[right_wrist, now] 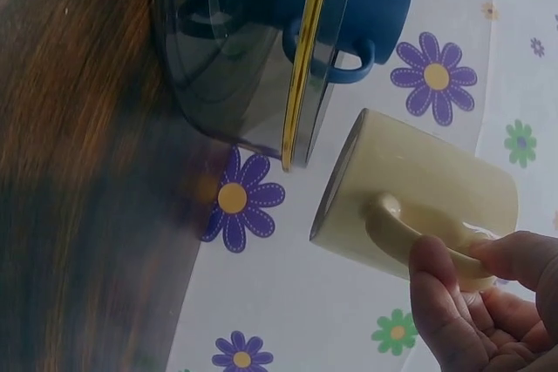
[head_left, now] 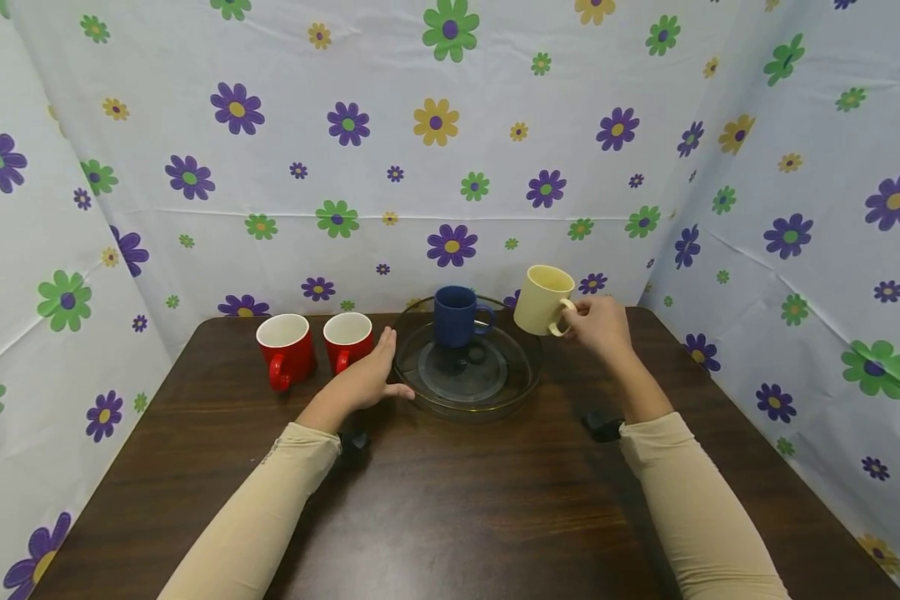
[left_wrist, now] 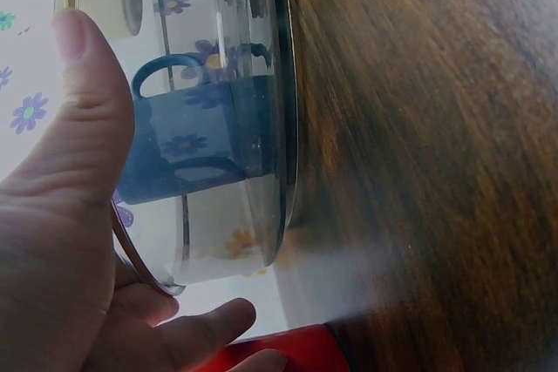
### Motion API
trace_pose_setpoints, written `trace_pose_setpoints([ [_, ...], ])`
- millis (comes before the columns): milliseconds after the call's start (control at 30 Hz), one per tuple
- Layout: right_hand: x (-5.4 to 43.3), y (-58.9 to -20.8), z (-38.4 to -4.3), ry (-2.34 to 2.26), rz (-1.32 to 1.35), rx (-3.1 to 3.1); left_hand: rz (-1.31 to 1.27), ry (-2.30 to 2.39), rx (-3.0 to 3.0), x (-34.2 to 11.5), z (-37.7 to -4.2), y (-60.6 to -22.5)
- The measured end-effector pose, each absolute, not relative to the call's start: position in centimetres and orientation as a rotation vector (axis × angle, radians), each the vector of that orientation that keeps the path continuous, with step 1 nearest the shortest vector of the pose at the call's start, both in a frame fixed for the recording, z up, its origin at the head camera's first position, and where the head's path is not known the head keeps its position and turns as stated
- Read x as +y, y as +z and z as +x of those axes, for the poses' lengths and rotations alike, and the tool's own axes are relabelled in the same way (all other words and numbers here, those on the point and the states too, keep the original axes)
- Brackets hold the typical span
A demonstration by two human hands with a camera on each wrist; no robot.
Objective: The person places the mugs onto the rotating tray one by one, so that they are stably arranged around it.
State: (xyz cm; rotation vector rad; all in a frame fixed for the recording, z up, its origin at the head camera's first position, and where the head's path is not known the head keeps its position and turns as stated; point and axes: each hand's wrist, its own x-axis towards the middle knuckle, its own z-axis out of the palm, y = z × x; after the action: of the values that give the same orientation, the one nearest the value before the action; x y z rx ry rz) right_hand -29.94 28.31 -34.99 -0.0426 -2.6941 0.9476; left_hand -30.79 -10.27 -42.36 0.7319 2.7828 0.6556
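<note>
My right hand (head_left: 602,327) pinches the handle of a pale yellow mug (head_left: 542,302). The mug is tilted, raised beside the right rim of a round clear bin (head_left: 468,409) with a gold edge. Inside that bin, toward the back, a blue mug (head_left: 454,318) stands upright, its handle pointing right. Against the bin's left side rests my left hand (head_left: 363,373), fingers extended and thumb spread along the wall. From the left wrist view, the thumb (left_wrist: 91,98) lies at the bin's rim, with the blue mug (left_wrist: 187,141) showing through the clear wall.
Two red mugs with white insides stand left of the bin: one (head_left: 288,350) farther out, the other (head_left: 347,337) partly hidden behind my left hand. All sit on a dark wooden table (head_left: 480,508). A flower-print curtain (head_left: 390,167) hangs close behind and along both sides.
</note>
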Motion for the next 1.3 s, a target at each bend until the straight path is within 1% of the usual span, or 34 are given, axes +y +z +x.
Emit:
trace_pose_setpoints([
  [500, 26.6, -35.7, -30.2, 0.944, -0.04, -2.71, 0.724, 0.672, 2.784, -10.4, -30.7, -42.3],
  [1300, 24.3, -36.2, -29.3, 0.953, 0.001, -2.729, 0.73, 0.669, 2.784, -10.4, -30.6, -42.4],
])
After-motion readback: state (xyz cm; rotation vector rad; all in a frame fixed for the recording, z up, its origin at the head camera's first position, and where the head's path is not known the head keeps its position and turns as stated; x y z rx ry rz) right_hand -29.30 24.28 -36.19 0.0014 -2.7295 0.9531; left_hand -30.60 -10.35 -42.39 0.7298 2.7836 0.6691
